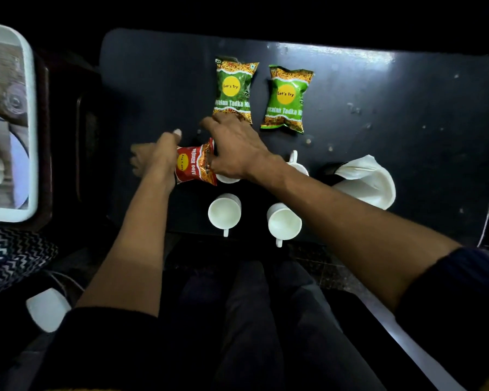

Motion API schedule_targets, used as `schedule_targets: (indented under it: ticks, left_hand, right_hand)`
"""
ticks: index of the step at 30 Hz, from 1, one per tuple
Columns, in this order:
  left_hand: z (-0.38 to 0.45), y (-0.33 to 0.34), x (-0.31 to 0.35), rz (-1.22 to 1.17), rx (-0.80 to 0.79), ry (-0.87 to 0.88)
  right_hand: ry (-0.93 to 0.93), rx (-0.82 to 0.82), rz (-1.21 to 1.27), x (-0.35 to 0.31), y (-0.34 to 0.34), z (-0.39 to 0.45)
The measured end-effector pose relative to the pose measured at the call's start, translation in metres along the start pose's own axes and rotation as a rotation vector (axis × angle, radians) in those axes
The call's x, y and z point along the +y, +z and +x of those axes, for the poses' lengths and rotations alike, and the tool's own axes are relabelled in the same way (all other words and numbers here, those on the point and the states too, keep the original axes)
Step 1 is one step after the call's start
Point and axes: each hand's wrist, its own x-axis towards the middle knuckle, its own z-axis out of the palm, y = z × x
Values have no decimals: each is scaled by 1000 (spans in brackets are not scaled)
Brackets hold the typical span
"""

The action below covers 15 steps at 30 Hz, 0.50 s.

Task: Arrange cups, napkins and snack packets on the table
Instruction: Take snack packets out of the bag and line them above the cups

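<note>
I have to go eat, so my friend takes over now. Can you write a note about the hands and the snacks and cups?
Both hands hold the red packet: left hand at its left edge, right hand at its right.
Two green packets lie side by side at the far side.
Two cups stand at the near edge; two more sit partly hidden under the right arm.
Napkins piled on the right.
Left: place the red packet, spread napkins.
</note>
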Motion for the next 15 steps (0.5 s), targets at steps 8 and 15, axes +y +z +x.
schedule_targets:
  ticks: [8,15]
  left_hand:
    - [-13,-9,-14,-73,-356,-276]
    - [-15,-29,-11,-74,-442,-50]
  right_hand:
    - [-6,-66,-70,-14,18,16]
    - [100,61,774,3,-10,18]
